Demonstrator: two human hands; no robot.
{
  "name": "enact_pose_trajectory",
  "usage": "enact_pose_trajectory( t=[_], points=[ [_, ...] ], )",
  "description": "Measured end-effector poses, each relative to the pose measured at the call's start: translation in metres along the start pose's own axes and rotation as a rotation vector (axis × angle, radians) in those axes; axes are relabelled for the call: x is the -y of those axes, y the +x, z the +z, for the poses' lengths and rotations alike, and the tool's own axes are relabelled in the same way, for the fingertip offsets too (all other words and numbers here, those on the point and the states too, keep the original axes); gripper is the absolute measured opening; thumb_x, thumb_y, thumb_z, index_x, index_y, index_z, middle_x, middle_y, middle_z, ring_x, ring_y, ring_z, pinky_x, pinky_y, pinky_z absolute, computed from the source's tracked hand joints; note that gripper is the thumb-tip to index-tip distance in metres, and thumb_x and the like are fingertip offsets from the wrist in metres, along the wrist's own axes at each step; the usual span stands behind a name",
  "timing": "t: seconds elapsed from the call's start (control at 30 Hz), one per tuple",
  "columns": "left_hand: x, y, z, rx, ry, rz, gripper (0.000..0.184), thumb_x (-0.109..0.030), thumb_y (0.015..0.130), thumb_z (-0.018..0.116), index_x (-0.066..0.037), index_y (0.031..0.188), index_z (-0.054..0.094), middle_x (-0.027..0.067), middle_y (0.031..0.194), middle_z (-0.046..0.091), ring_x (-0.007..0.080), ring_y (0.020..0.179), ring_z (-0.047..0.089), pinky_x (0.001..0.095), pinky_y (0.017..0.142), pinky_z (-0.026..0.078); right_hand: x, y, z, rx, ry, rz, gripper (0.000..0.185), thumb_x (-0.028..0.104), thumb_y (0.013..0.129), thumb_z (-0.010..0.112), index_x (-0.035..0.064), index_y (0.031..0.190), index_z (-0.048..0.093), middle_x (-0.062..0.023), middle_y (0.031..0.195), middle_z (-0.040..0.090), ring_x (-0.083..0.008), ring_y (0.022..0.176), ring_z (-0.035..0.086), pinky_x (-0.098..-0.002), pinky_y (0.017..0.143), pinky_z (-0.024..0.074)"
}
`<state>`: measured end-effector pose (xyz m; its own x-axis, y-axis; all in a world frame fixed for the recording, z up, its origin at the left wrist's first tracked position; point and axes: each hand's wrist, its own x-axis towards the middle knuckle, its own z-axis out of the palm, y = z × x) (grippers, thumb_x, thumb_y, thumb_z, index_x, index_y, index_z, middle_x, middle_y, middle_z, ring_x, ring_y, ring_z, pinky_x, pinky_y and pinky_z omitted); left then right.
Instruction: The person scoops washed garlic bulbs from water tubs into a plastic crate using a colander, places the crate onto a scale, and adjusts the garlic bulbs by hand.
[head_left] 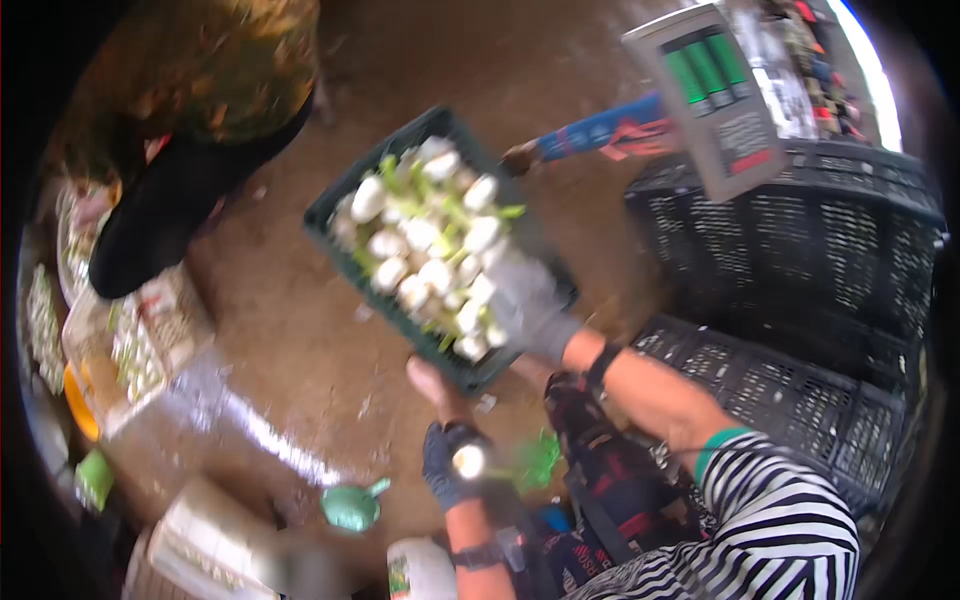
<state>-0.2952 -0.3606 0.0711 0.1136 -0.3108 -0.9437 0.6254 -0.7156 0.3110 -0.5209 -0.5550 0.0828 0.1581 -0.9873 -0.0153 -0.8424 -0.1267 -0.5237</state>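
A dark green crate of white bulbs with short green stems stands tilted in the view at the centre. My right hand, in a grey glove, is over the crate's right side, against the bulbs; its fingers are smeared by motion. Below the crate, near my body, my left hand wears a dark glove and is closed round a white bulb. A blurred green patch lies just right of it.
A scale display on a blue post rises at upper right. Black crates stand at right. Another person's patterned clothing shows upper left, above containers of pale produce. A green scoop lies on the wet floor.
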Motion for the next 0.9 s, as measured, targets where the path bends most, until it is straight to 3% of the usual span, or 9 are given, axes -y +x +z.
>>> enact_pose_trajectory(
  t=[0.03,0.13,0.17,0.27,0.37,0.53,0.77,0.83,0.9],
  points=[
    [0.001,0.003,0.005,0.042,-0.101,-0.043,0.019,-0.021,0.083,0.056,-0.004,0.091,0.057,0.0085,0.075,0.059,0.0211,0.066,0.058,0.0318,0.061,0.049,0.008,-0.020,-0.005,0.323,0.105,0.235,0.012,0.009,0.079,0.054,0.0062,0.090,0.056,-0.0164,0.082,0.055,-0.0346,0.076,0.053,-0.0441,0.066,0.0418],
    [-0.020,-0.017,0.040,-0.039,-0.237,-0.128,0.027,-0.029,0.087,0.057,-0.004,0.099,0.061,0.0134,0.084,0.065,0.0237,0.064,0.060,0.0326,0.060,0.052,0.075,-0.069,-0.047,0.283,0.553,0.130,0.023,0.015,0.085,0.057,0.0032,0.105,0.057,-0.0159,0.091,0.060,-0.0255,0.083,0.059,-0.0356,0.070,0.0473],
    [-0.017,-0.012,0.044,0.078,-0.269,-0.127,0.027,-0.028,0.087,0.057,-0.005,0.100,0.060,0.0129,0.086,0.064,0.0230,0.069,0.060,0.0328,0.064,0.051,0.092,-0.083,-0.049,0.599,0.876,0.399,0.029,0.016,0.084,0.059,0.0022,0.109,0.055,-0.0153,0.097,0.060,-0.0257,0.088,0.059,-0.0350,0.074,0.0475],
    [-0.024,-0.023,0.051,0.441,-0.162,-0.049,0.027,-0.022,0.086,0.057,-0.008,0.109,0.057,0.0095,0.098,0.061,0.0205,0.093,0.057,0.0340,0.080,0.047,0.137,-0.101,-0.065,0.324,0.445,0.170,0.035,0.019,0.083,0.060,0.0031,0.113,0.052,-0.0161,0.108,0.056,-0.0288,0.098,0.057,-0.0377,0.083,0.0458],
    [-0.043,-0.060,0.081,0.243,-0.263,-0.063,0.026,-0.020,0.085,0.058,-0.007,0.107,0.057,0.0073,0.097,0.060,0.0207,0.093,0.056,0.0341,0.081,0.046,0.136,-0.119,-0.035,0.214,0.408,0.224,0.038,0.020,0.082,0.061,0.0030,0.115,0.052,-0.0168,0.114,0.053,-0.0282,0.101,0.055,-0.0376,0.085,0.0458],
    [-0.060,-0.075,0.098,0.169,-0.133,0.101,0.038,-0.009,0.079,0.059,-0.003,0.116,0.053,0.0120,0.108,0.060,0.0236,0.102,0.056,0.0374,0.091,0.044,0.140,-0.093,-0.062,0.295,0.688,0.367,0.046,0.018,0.084,0.059,-0.0002,0.124,0.046,-0.0168,0.118,0.052,-0.0258,0.107,0.053,-0.0333,0.093,0.0425],
    [-0.072,-0.066,0.096,0.477,-0.195,0.369,0.068,-0.001,0.074,0.058,0.001,0.136,0.030,0.0197,0.131,0.046,0.0288,0.118,0.048,0.0395,0.104,0.036,0.129,-0.084,-0.056,0.183,0.654,0.224,0.054,0.014,0.088,0.059,-0.0021,0.134,0.036,-0.0158,0.130,0.046,-0.0230,0.121,0.044,-0.0337,0.103,0.0340],
    [-0.077,-0.051,0.089,0.585,0.228,0.603,0.075,-0.002,0.072,0.062,0.001,0.138,0.026,0.0201,0.134,0.043,0.0286,0.121,0.045,0.0390,0.104,0.035,0.125,-0.082,-0.049,0.210,0.648,0.174,0.056,0.010,0.088,0.059,-0.0002,0.137,0.034,-0.0136,0.133,0.045,-0.0206,0.123,0.042,-0.0325,0.104,0.0327],
    [-0.078,-0.051,0.085,0.525,0.280,0.618,0.086,-0.001,0.069,0.068,-0.001,0.141,0.020,0.0182,0.136,0.040,0.0273,0.124,0.042,0.0377,0.102,0.037,0.131,-0.077,-0.045,0.269,1.096,0.339,0.057,0.007,0.088,0.056,0.0017,0.139,0.031,-0.0106,0.137,0.042,-0.0188,0.125,0.039,-0.0318,0.105,0.0312]
  ],
)
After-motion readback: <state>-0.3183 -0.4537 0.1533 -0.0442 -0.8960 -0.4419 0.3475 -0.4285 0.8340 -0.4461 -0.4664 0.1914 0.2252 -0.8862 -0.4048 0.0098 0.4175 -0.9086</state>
